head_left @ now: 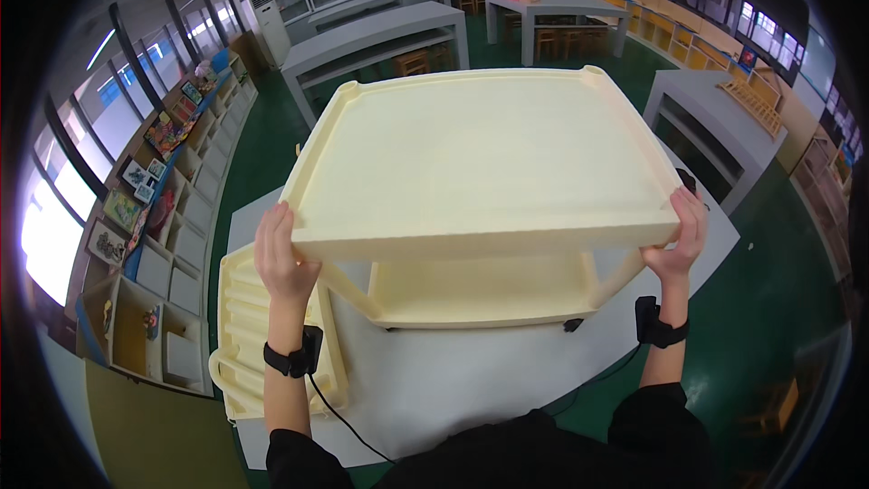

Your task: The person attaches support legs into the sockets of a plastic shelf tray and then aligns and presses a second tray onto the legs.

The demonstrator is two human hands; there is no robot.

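A cream plastic tray (480,154) with a raised rim and rounded corner posts spans the middle of the view. My left hand (282,254) grips its near left corner, fingers along the side and thumb at the lower edge. At the near right corner my right hand (679,234) holds it the same way. Beneath it, slanted cream legs run down to a lower shelf (480,292), making a two-level trolley. A dark caster (573,325) shows under the shelf's right end. Whether the top tray is fixed to every leg is hidden.
The trolley stands on a pale table (434,389). Left of it lies another ribbed cream tray (243,308) with a looped handle, partly behind my left forearm. Grey tables (380,36) stand beyond, and a grey table (706,118) is at the right. Low shelves (186,244) line the left wall.
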